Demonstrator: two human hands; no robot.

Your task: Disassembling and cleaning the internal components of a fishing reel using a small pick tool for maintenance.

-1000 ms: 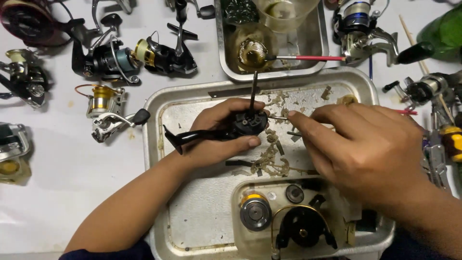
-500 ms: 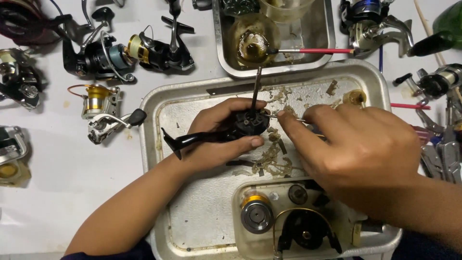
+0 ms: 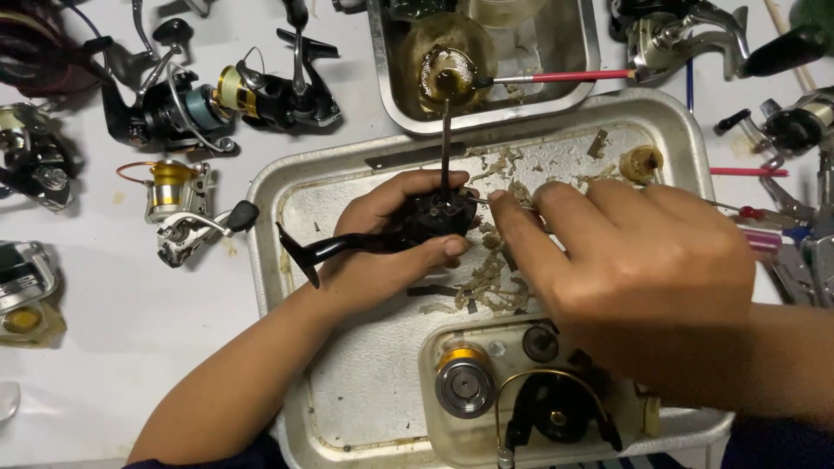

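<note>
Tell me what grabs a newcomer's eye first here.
Mid-frame, the left hand grips a black fishing reel body over a dented metal tray, while the right hand probes it. Pale debris scraps litter the tray beneath. More spinning reels crowd the white table at upper left.

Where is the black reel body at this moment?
In the head view, the black reel body sits in the left hand, over the metal tray, near the right hand.

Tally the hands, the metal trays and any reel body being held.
Hands: 2, left hand and right hand
Metal trays: 2, large tray and small tray
Held black reel body: 1
Total: 5
</note>
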